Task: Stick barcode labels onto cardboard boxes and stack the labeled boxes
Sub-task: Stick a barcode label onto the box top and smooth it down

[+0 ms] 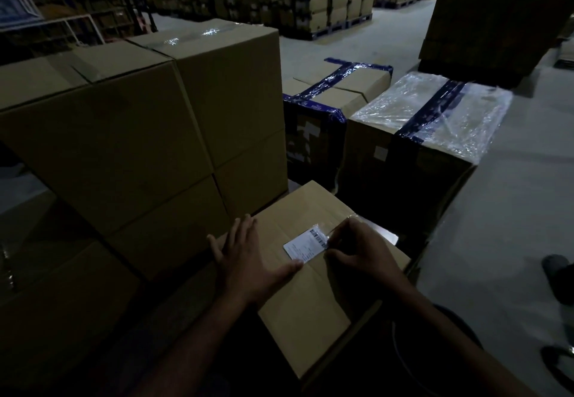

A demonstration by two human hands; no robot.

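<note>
White rectangular barcode label (306, 246) lay flat on brown cardboard box (310, 309), long axis toward upper right. Left hand (248, 260) flat, fingers spread, thumb at label corner. Right hand (360, 249) apparently pinched label's right edge; dim view.

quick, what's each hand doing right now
Left hand: open, flat on the brown cardboard box.
Right hand: fingers curled, pressing the white barcode label.

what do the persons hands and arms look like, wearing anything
Both the left hand and the right hand are bare: no gloves, and no rings or watch that I can make out in the dim light. Both forearms are uncovered too, with no sleeves in view.
</note>
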